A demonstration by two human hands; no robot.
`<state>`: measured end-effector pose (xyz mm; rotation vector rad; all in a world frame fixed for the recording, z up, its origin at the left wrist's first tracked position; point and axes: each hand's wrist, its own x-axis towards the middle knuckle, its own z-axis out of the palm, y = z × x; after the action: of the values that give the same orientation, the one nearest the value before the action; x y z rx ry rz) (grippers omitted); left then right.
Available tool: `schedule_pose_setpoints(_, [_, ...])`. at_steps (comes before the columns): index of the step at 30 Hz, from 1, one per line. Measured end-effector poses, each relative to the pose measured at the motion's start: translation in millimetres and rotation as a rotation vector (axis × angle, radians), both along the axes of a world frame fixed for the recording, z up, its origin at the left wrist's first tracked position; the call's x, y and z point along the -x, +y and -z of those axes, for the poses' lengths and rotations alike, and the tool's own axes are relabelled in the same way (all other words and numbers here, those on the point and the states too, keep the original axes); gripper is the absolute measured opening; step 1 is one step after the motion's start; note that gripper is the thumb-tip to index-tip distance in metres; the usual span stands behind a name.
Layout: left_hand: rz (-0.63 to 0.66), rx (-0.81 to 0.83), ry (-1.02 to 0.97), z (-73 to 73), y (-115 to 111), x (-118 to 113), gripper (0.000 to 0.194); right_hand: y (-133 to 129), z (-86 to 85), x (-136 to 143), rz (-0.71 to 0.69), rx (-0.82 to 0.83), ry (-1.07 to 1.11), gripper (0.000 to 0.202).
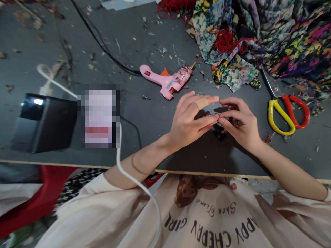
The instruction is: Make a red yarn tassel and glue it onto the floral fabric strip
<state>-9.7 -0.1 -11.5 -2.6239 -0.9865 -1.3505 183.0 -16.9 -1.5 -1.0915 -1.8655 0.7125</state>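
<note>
My left hand (186, 116), with a tan bandage on one finger, is pinched closed at a thin red thread (218, 117). Thumb and fingertips of my right hand (243, 125) meet there, pressed on the same thread. Under and between the fingers shows a small dark floral cloth piece (220, 133), mostly hidden by the hands. Just beyond my left hand lies a pink glue gun (165, 80), its orange trigger and thread-covered nozzle end visible. Scissors (280, 103) with one yellow and one red handle rest to the right of my right hand, blades pointing away.
Floral cloth (289, 44) is heaped at the back right, with tangled red thread (227, 40) on it. On the left stand a black box-shaped device (51, 124) and a blurred phone (99, 115). A white cable (134, 181) crosses my left forearm. Scraps litter the grey table (155, 134).
</note>
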Motion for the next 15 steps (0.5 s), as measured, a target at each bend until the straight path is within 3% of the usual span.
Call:
schedule_pose_setpoints(7, [0.042,0.154,-0.025,-2.8,0.7,0.6,0.014,1.5,-2.7,-1.3,-0.034,-0.012,0.024,0.009])
schedule_pose_setpoints(15, [0.05,0.178,-0.019,-3.9,0.1,-0.9,0.01,1.5,-0.7,-1.0,-0.038,0.014,-0.022,0.013])
